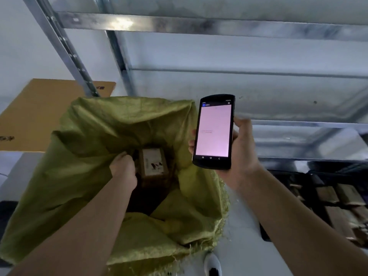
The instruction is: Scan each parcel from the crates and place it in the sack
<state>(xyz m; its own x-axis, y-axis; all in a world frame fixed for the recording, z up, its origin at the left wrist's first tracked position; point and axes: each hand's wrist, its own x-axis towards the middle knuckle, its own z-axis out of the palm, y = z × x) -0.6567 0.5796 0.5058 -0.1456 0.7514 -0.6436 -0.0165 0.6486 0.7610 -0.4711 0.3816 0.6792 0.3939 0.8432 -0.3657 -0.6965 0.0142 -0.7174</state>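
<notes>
Reaching down into the green woven sack (83,136), the left hand (123,166) sits just beside a brown parcel (153,164) lying low inside the mouth. Its fingers (124,155) curl downward at the parcel's left edge. Whether they grip the parcel, pinch a fold of the sack or hold nothing, I cannot tell. The sack's rim is folded back and spread wide, likely so parcels drop in without snagging.

The right hand (243,148) is wrapped round a handheld scanner (214,132), thumb on one edge and fingers on the other. It is held upright to the right of the sack's mouth, pale screen turned toward the person, probably for reading the scan result while staying clear of the drop.

A dark crate (310,182) at lower right holds more brown parcels near the right arm, so the task looks unfinished. Metal shelving (199,24) stands behind.
</notes>
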